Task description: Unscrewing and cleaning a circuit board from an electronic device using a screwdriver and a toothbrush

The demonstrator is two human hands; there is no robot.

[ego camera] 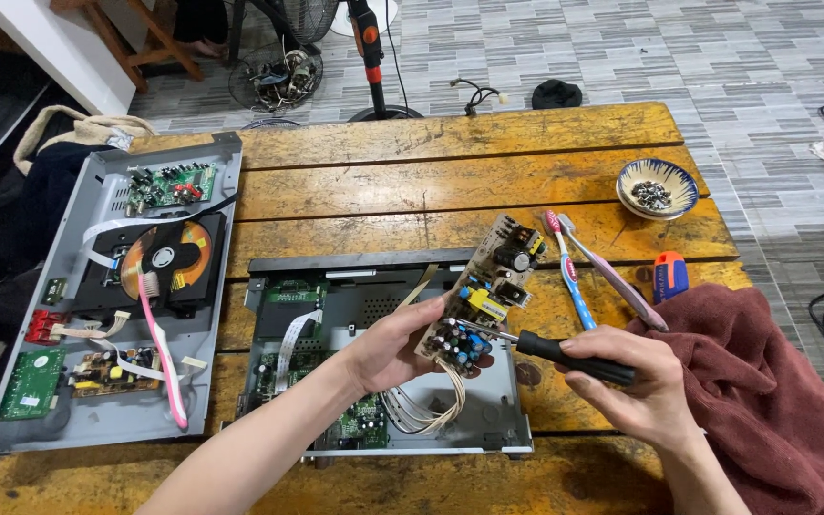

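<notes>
My left hand [395,345] grips the lower end of a tan circuit board [486,286] studded with capacitors and a yellow part, tilted up above an open grey metal chassis [488,405]. Beige wires [426,405] loop from the board down into the chassis. My right hand [633,389] holds a black-handled screwdriver [569,355], its metal tip touching the board's lower part. A green board [366,418] lies inside the chassis under my left wrist.
A second opened grey player [112,296] with a disc and a pink toothbrush [159,348] lies at left. Two toothbrushes [584,277], a small bowl of screws [657,188], an orange-blue object [670,275] and a maroon cloth [765,391] sit at right on the wooden table [412,181].
</notes>
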